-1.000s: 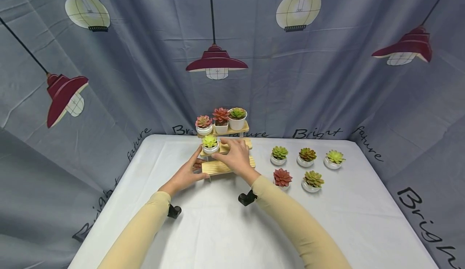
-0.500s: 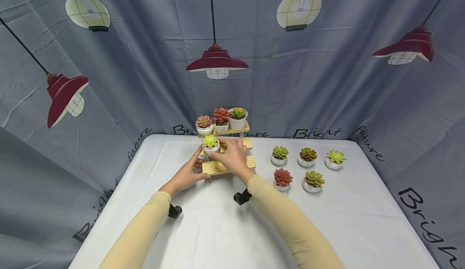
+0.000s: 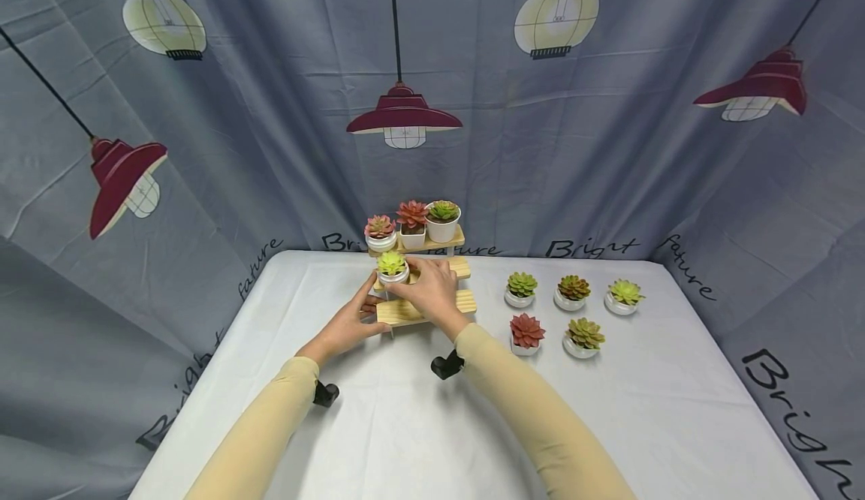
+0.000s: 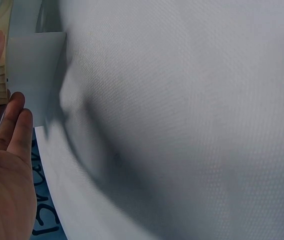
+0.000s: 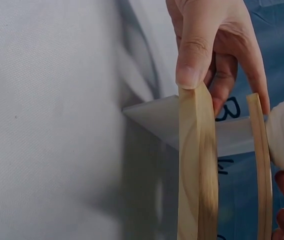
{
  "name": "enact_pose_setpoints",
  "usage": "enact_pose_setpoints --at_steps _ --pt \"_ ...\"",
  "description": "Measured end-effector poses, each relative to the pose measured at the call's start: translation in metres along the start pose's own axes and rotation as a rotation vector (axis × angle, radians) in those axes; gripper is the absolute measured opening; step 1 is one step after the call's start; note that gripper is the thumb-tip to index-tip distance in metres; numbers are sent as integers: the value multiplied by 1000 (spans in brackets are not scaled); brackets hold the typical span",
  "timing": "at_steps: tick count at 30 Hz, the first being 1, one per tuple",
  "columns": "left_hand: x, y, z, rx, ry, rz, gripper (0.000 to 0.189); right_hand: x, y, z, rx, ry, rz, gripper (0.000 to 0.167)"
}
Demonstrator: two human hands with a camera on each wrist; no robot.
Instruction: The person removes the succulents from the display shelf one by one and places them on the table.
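Note:
A small yellow-green succulent [image 3: 392, 264] in a white round pot stands at the left end of the middle step of a three-tier wooden plant stand [image 3: 403, 312]. My right hand [image 3: 435, 290] pinches this pot from the right; in the right wrist view the pot [image 5: 283, 137] rests against the step's plank, between thumb and fingers. At the stand's lower left, my left hand [image 3: 345, 327] grips the end of the bottom step. The left wrist view shows its thumb on one face of the plank [image 4: 0, 70], with fingers on the other side.
Three potted succulents stand on the top step: a pink one [image 3: 380, 228], a red one [image 3: 412, 218] and a green one [image 3: 443, 218]. Several more, including a red succulent [image 3: 526, 332], sit on the white tablecloth [image 3: 662, 380] at right. A printed curtain [image 3: 493, 162] hangs behind.
My right hand and forearm have shifted slightly left, closer around the yellow-green succulent's pot. The left hand keeps its grip on the stand, and the other plants have not moved.

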State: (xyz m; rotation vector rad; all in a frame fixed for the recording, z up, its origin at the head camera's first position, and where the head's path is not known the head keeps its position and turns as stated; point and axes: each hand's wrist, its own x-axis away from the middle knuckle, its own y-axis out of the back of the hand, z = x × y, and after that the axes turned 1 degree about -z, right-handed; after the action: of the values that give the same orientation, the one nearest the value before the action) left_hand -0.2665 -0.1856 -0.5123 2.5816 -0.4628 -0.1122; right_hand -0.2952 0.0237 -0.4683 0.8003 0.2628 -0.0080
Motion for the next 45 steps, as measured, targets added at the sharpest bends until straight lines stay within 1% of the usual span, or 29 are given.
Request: enact_pose_setpoints --at_steps 6,13,20,28,34,37,45 --pt "0 0 0 13 -6 -5 111 -1 0 1 -11 -6 14 80" --pt "-1 -1 2 17 -28 -16 110 -1 -1 1 -7 1 16 80" --pt "-1 -1 2 -7 -10 -7 111 -1 -2 0 0 -4 17 81" --pt "-1 -1 0 -4 4 -2 112 -1 -1 2 -7 -8 16 81" --pt "-2 -2 0 11 -10 -17 111 0 -2 0 -1 -11 11 79" --pt "-2 -2 1 9 -16 -21 111 1 0 -2 -8 -11 8 80" --pt "-3 -2 0 -5 -4 -14 112 7 9 -5 -47 11 10 80"
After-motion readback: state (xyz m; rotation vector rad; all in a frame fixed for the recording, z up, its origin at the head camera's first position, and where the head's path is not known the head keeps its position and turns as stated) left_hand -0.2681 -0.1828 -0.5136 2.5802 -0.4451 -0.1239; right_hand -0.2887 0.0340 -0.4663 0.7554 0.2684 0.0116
